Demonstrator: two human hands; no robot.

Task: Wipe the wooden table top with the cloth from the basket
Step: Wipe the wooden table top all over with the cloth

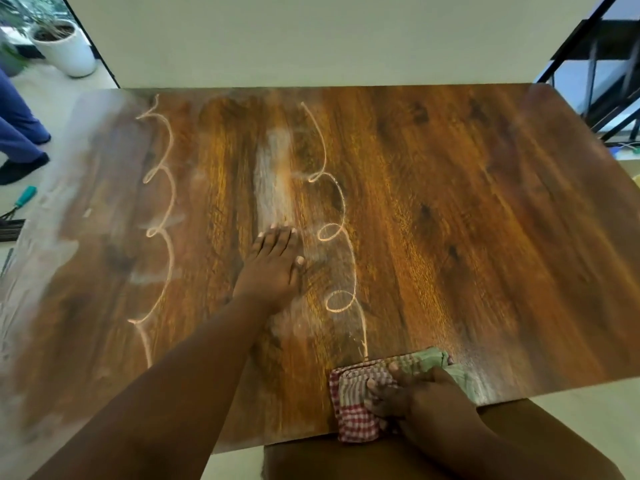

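The wooden table top (450,202) fills most of the view and bears two looping chalk lines (332,202) plus pale smeared patches. My left hand (273,265) lies flat, palm down, on the middle of the table beside the right-hand chalk line. A folded checked cloth (356,403), red, white and green, sits at the table's near edge. My right hand (415,400) presses on it with fingers curled over its top. No basket is in view.
A white panel (311,39) stands along the table's far edge. At the left are a white plant pot (65,46), a person's blue trouser legs (17,123) and a teal-handled tool (24,197) on the floor. Black metal frames (606,81) stand at the right.
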